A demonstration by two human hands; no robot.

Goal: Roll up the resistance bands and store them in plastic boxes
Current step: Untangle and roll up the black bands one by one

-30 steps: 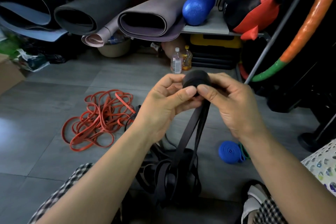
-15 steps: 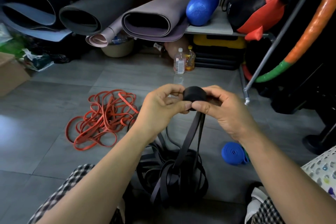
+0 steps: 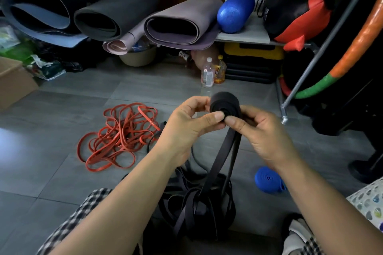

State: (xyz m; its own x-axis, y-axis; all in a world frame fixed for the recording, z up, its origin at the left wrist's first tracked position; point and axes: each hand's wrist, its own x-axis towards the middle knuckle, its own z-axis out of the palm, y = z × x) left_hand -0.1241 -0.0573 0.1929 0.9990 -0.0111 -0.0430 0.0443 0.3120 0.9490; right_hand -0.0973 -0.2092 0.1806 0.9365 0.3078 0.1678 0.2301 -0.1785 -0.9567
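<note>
Hands meet at frame centre: left hand [image 3: 186, 124] and right hand [image 3: 263, 130] both pinch the black band roll [image 3: 224, 104] between them, its loose tail [image 3: 226, 161] hanging down

The thumbs of the left hand [image 3: 186, 128] and the right hand [image 3: 267, 132] covered the lower face of the black rolled-up rubber band [image 3: 224, 102]; we could not see the fingers behind it. The right forearm hid part of the blue rolled flat band [image 3: 267, 180]. Labels on the clear plastic bottle [image 3: 207, 74] and orange plastic bottle [image 3: 220, 72] were too small for us to read. The brown cardboard box [image 3: 12, 80] ran off the left edge.
</note>
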